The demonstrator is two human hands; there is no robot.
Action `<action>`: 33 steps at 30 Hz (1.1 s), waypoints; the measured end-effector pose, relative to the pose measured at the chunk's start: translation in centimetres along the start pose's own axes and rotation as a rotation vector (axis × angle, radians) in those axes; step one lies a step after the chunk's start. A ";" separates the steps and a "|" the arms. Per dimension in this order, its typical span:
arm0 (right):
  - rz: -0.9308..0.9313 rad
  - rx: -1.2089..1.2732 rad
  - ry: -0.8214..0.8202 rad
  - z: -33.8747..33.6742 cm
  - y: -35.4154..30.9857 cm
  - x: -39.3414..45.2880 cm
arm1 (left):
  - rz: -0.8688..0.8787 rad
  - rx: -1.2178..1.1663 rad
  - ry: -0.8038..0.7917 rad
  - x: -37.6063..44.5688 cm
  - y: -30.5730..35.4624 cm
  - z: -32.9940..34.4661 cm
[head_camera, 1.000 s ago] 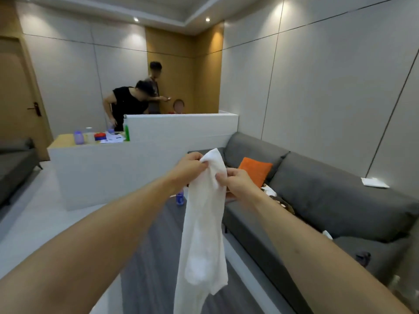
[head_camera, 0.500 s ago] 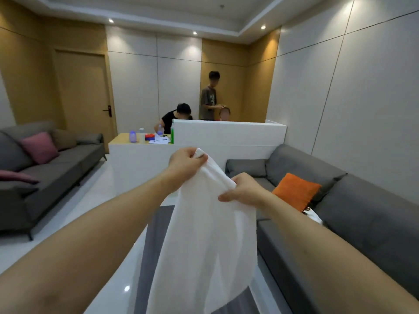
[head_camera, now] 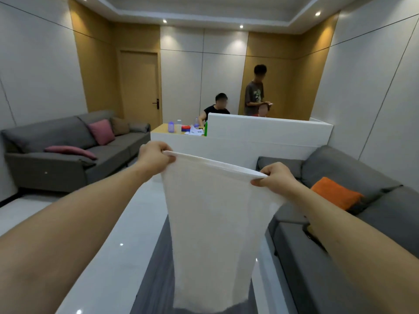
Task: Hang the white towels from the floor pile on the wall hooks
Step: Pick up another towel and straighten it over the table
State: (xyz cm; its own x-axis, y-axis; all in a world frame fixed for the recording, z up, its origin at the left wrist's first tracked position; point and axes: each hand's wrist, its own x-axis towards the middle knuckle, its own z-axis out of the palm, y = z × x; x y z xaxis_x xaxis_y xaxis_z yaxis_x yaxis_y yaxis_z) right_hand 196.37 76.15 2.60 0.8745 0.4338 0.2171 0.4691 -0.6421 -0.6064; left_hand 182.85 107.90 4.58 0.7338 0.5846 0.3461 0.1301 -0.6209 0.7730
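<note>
I have the white towel [head_camera: 213, 223] stretched between my 2 hands: left hand [head_camera: 154, 156] pinching 1 top corner, right hand [head_camera: 277, 177] pinching the other. Its top hem runs left to right, slightly lower on the right; the rest hangs straight down. No wall hooks in view; I'd judge turning comes first.

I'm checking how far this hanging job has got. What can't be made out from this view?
- Wall hooks: none show in the head view, so where the white towel goes is unknown.
- Floor pile: not visible; the towel and both arms cover much of the floor.
- Fingertips of the left hand and right hand: curled behind the towel's top edge.
- Small items on the counter: too small to identify.
</note>
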 end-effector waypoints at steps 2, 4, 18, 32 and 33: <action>0.007 0.019 0.028 -0.3 0.8 0.3 | 0.008 0.059 0.007 -0.1 0.5 0.3; 0.007 0.029 0.034 -0.4 1.3 0.8 | 0.008 0.096 0.025 0.3 1.0 0.9; 0.100 -0.010 0.161 3.9 3.2 15.9 | 0.023 0.286 0.102 15.0 -4.3 5.3; 0.097 -0.002 0.308 8.8 -0.1 34.9 | 0.034 0.299 0.156 33.8 -8.9 7.3; 0.086 0.015 0.318 8.8 -0.3 35.3 | 0.049 0.287 0.167 34.4 -8.8 7.1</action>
State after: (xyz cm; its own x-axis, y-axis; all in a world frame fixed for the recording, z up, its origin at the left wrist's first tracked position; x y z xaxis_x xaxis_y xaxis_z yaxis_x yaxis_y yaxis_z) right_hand 226.02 97.17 3.73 0.9067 0.1578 0.3912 0.3921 -0.6573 -0.6436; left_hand 211.68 129.81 5.89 0.6272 0.6133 0.4801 0.2971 -0.7582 0.5805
